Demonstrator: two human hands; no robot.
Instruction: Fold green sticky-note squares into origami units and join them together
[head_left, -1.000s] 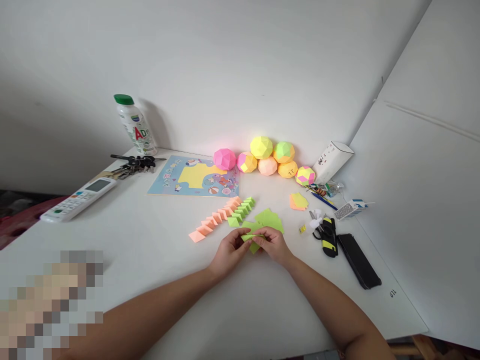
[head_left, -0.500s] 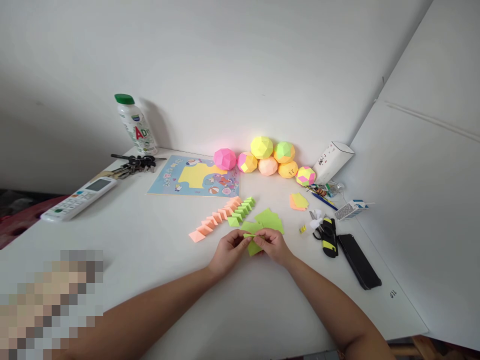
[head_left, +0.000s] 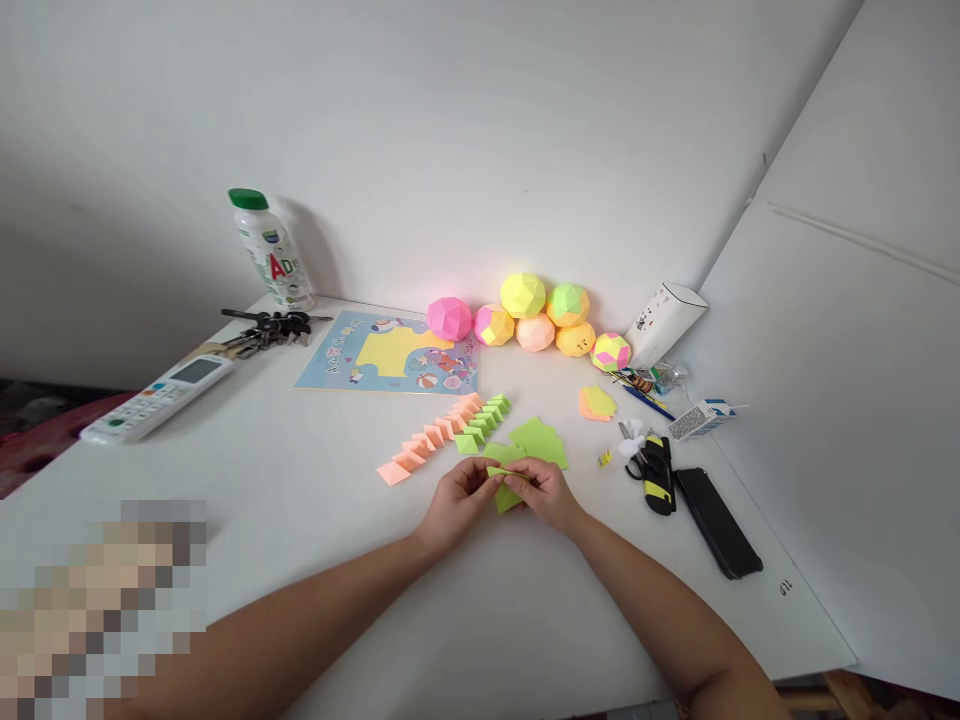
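My left hand [head_left: 459, 506] and my right hand [head_left: 549, 493] meet just above the white table [head_left: 315, 520], both pinching one small green paper square [head_left: 508, 493] that is partly folded. Right behind the hands lies a loose pile of green paper squares [head_left: 538, 441]. To the left of that pile runs a diagonal row of folded units, orange ones [head_left: 431, 438] nearer me and green ones [head_left: 484, 418] farther back.
Several coloured paper balls [head_left: 525, 312] line the wall. A picture card [head_left: 394, 354], keys [head_left: 262, 328], a remote [head_left: 161, 396] and a bottle [head_left: 271, 250] lie at the left. A phone [head_left: 718, 522], scissors [head_left: 654, 468], a small box [head_left: 701, 418] and a white cup [head_left: 664, 322] are at the right.
The hands have barely moved. The green paper between the fingers has shifted slightly as its fold is worked.
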